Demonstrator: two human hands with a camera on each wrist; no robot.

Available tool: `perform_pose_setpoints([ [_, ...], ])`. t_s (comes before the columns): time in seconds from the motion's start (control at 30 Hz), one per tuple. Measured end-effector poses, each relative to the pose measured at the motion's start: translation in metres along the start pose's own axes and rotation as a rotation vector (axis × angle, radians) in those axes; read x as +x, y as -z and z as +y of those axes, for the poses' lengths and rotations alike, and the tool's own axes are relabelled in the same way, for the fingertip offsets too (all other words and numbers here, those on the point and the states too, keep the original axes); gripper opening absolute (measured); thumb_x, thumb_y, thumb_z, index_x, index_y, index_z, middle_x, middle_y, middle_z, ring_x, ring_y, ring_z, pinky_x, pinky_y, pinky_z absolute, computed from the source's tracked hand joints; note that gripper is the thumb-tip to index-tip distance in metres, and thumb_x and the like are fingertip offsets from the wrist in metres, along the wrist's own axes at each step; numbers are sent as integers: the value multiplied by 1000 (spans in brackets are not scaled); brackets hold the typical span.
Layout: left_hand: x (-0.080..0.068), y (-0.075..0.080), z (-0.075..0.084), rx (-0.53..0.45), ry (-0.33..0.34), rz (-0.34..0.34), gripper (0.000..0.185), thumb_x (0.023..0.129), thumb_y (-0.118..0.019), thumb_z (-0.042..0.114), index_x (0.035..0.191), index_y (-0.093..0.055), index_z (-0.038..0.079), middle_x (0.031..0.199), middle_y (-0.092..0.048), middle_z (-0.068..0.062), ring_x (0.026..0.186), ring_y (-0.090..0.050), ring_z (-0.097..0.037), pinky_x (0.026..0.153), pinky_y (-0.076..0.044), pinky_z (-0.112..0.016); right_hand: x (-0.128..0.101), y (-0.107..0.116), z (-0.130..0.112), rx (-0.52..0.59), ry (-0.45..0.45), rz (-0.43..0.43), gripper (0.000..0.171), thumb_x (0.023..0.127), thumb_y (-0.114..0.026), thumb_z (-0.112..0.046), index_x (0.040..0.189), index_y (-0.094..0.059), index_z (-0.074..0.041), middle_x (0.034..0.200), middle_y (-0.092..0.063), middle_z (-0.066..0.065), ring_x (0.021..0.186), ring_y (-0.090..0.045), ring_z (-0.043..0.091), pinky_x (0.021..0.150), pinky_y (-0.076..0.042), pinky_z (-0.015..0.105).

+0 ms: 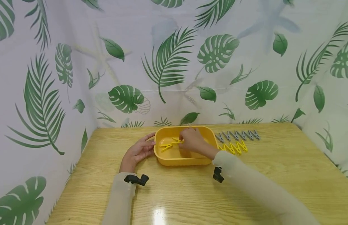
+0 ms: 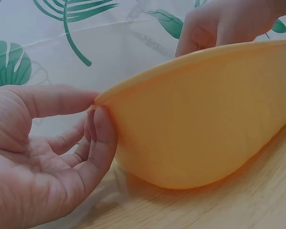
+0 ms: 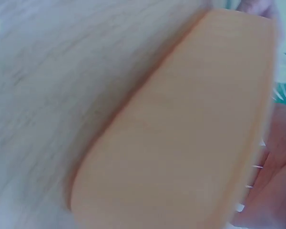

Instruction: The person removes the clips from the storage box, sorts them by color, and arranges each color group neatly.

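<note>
Makeshift recording booth: leaf-print curtain (image 1: pixel 174 62) around wooden table (image 1: pixel 275 175).

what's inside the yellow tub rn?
Two yellow clothespins lie in the yellow tub. The right hand reaches in over it and covers the right part of the floor, so anything there is hidden.

One yellow tub (image 1: pixel 174 161) holding two yellow clothespins (image 1: pixel 166 147) sits on a wooden table (image 1: pixel 275 175) beside a row of six grey clothespins (image 1: pixel 238 135) and a row of about four more yellow clothespins (image 1: pixel 236 147).
</note>
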State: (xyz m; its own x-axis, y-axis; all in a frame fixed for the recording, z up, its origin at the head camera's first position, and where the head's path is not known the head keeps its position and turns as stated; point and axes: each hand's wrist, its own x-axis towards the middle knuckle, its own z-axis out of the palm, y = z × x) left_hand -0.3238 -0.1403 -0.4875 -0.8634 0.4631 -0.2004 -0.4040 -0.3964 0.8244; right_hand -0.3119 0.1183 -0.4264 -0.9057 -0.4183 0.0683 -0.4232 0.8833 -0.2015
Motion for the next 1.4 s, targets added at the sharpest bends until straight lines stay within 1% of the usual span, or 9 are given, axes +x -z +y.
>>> perform_pose_setpoints([
  [0.13, 0, -1, 0, 10, -5, 0, 64, 102, -46, -9, 160, -25, 5, 117, -67, -6, 96, -70, -13, 79, -58, -25, -11, 17, 8, 76, 27, 73, 19, 88, -77, -24, 94, -74, -7, 100, -73, 8, 100, -62, 29, 92, -44, 54],
  [0.23, 0, -2, 0, 17, -10, -1, 63, 102, -47, -9, 160, -25, 4, 117, -67, -6, 95, -70, -13, 78, -58, -25, -21, 33, 19, 109, 26, 123, 20, 88, -77, -24, 98, -74, -7, 102, -73, 8, 100, -62, 30, 92, -43, 53],
  [0.47, -2, -3, 3, 33, -5, 12, 63, 102, -46, -9, 160, -26, 5, 132, -58, -13, 101, -67, -14, 80, -57, -24, -49, 73, 62, 168, -67, 171, 21, 92, -72, -19, 105, -72, -3, 107, -72, 14, 103, -61, 34, 94, -44, 56],
  [0.67, -3, -4, 5, 41, -11, -2, 63, 102, -46, -8, 160, -25, 5, 136, -54, -15, 105, -66, -15, 82, -56, -23, -78, 91, 105, 180, -161, 172, 22, 95, -66, -20, 107, -69, -2, 112, -69, 20, 107, -58, 38, 95, -41, 61],
  [0.77, -2, -3, 4, 32, -9, -6, 63, 102, -46, -9, 160, -25, 5, 139, -52, -16, 105, -66, -15, 82, -57, -23, -92, 93, 124, 174, -202, 173, 25, 96, -66, -22, 108, -68, 0, 112, -68, 22, 109, -58, 41, 94, -44, 61],
  [0.87, -2, -3, 3, 20, -5, -7, 63, 103, -45, -9, 161, -24, 5, 142, -50, -17, 104, -67, -15, 81, -57, -23, -105, 91, 143, 163, -231, 170, 30, 97, -67, -24, 109, -68, 3, 112, -69, 25, 108, -60, 44, 87, -49, 58],
  [1.03, -2, -4, 1, 22, -5, -1, 64, 102, -46, -9, 161, -24, 5, 143, -49, -18, 104, -66, -15, 79, -57, -22, -124, 87, 169, 147, -278, 175, 35, 97, -67, -28, 109, -68, 5, 112, -69, 27, 104, -61, 44, 84, -51, 58],
  [1.2, 0, -2, 0, 10, -4, -4, 63, 102, -46, -9, 160, -24, 5, 134, -55, -12, 100, -66, -14, 79, -57, -22, -139, 81, 192, 109, -314, 183, 40, 97, -69, -32, 108, -69, 7, 110, -69, 28, 100, -63, 45, 77, -51, 57],
  [1.4, 0, -1, 0, 20, -7, -2, 63, 103, -45, -8, 161, -24, 5, 127, -61, -7, 100, -67, -14, 80, -57, -23, -148, 67, 215, 86, -371, 155, 38, 95, -69, -33, 104, -70, 4, 105, -72, 25, 91, -65, 41, 71, -47, 56],
])
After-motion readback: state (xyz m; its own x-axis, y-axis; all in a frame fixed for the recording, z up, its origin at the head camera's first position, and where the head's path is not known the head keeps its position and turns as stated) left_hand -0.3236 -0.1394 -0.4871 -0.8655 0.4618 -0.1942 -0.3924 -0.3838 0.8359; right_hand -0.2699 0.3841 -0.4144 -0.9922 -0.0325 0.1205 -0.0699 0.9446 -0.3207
